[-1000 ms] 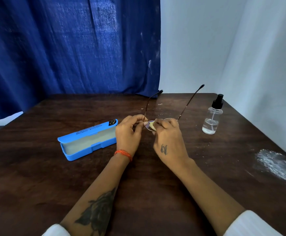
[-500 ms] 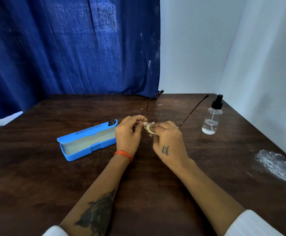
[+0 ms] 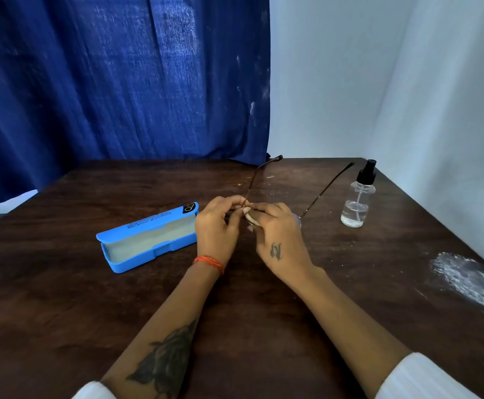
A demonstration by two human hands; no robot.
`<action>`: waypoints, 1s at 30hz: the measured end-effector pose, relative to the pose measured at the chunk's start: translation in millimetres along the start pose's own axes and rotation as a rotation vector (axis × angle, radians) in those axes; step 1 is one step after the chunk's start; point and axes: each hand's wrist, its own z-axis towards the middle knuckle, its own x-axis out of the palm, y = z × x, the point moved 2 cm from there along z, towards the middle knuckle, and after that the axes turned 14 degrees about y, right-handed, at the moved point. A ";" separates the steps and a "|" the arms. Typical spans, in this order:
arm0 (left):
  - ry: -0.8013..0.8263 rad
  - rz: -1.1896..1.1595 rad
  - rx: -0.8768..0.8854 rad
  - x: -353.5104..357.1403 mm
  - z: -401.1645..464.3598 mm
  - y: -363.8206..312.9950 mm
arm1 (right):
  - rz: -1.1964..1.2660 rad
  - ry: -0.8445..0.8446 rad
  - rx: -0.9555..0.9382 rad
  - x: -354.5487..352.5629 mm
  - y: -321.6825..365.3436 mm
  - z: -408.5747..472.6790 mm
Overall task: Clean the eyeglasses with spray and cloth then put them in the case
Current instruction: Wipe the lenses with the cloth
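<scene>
Thin metal glasses (image 3: 318, 194) sit between our hands above desk (image 3: 62, 298), temples pointing away. Left hand (image 3: 216, 226) pinches frame; right hand (image 3: 275, 234) rubs cloth (image 3: 249, 219) on lens. We judge them light, springy, fragile: hold rim, not temples. Case (image 3: 148, 240) lies open at left.

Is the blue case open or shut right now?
Open: the blue case lies with its lid folded back, pale lining exposed, nothing visible inside.

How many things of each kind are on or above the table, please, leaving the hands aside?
Eyeglasses: 1
Cleaning cloth: 1
Spray bottle: 1
Blue case, open: 1
Total: 4
</scene>
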 end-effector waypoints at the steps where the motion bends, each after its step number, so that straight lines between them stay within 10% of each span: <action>1: -0.004 -0.006 -0.005 -0.4 0.1 -0.2 | 0.042 -0.030 -0.004 -1.6 0.4 -0.9; 12: -0.015 0.000 0.007 -6.5 1.2 -2.9 | 0.073 -0.186 -0.062 -13.5 -8.1 -11.9; 19: -0.065 -0.064 -0.056 -9.3 3.4 0.3 | 0.495 -0.543 0.292 -30.7 -32.9 -11.5; 25: -0.071 -0.273 -0.153 -5.5 4.9 6.0 | 0.825 -0.284 0.520 -22.3 -51.4 -5.9; 30: -0.021 -0.683 -0.307 4.7 3.1 1.3 | 0.754 -0.384 0.509 -21.7 -49.1 -7.0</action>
